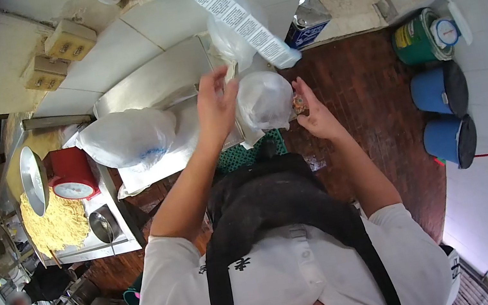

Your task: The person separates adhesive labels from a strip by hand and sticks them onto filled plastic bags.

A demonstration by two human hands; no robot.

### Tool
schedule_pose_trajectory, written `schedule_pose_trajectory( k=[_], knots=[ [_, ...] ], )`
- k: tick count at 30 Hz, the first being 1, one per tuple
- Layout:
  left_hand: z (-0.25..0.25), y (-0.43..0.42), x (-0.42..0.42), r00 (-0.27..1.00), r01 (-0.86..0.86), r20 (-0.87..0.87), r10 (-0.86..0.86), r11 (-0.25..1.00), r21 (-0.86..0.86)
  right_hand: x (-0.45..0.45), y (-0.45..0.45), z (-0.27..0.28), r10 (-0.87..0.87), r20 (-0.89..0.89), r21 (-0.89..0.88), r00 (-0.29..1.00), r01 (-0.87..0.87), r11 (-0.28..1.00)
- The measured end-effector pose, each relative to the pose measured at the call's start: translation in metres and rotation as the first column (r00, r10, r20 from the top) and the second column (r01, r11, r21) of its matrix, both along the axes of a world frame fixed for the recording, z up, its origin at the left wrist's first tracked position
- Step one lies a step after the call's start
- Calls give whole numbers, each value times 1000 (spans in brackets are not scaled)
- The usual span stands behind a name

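A full, clear plastic bag [265, 99] with pale contents stands at the counter's right end, between my two hands. My left hand [219, 101] is raised just left of it, fingers apart and slightly curled, holding nothing that I can see. At the bag's right side is my right hand [315, 112], its fingers stretched out and thumb apart. A small multicoloured thing [299, 103] shows between that thumb and the fingers; its kind and whether it is touched are unclear. Further left lies a larger filled plastic bag [130, 138] with blue print.
A printed white strip [225, 9] hangs above the counter, near a dark blue tin [306, 21]. Left are a red scale [73, 176], a noodle heap [57, 221] and a small pan [103, 225]. Blue buckets [439, 90] line the right wall. Another person [40, 290] is far left.
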State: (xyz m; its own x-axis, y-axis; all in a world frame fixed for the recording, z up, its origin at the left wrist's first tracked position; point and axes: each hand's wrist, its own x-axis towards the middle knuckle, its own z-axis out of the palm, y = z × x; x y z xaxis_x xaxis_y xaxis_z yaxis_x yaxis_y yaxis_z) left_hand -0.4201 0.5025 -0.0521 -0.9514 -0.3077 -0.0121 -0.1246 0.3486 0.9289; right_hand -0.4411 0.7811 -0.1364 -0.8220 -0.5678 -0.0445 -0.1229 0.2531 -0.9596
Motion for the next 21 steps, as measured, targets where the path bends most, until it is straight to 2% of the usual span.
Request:
schedule_pose_trajectory(
  k=[2,3,4,7,10,12,13,16,19,21],
  knots=[
    [42,13,-35,990,128,-78,-121,988,91,-6,-16,9,-30,-99,16,995,32,999],
    [46,23,-51,991,117,-69,-116,993,9,-9,-21,11,-43,-150,22,988,47,999],
    [48,32,-66,992,102,-64,-107,992,-75,-12,-24,12,-57,-120,10,991,59,998],
    [18,45,-94,994,-43,-92,62,980,194,-20,-35,13,-90,-68,-37,994,88,995],
    [3,42,-105,986,-145,-19,163,920,364,-18,-36,12,-163,-56,-65,985,159,985],
    [5,39,-106,993,-113,11,115,940,322,-23,-35,12,-237,-34,-37,971,236,971],
    [10,37,-106,995,-96,27,92,948,302,-30,-34,15,-283,-70,-41,957,280,959],
    [6,30,-126,976,-173,-88,200,954,247,-72,-42,24,-387,-173,-61,906,383,922],
    [17,22,-137,982,-36,-160,98,936,351,-122,-65,60,-230,-474,97,850,310,946],
    [38,11,-131,990,-59,-99,104,922,382,-124,-87,93,-139,-614,101,777,252,962]
  ],
)
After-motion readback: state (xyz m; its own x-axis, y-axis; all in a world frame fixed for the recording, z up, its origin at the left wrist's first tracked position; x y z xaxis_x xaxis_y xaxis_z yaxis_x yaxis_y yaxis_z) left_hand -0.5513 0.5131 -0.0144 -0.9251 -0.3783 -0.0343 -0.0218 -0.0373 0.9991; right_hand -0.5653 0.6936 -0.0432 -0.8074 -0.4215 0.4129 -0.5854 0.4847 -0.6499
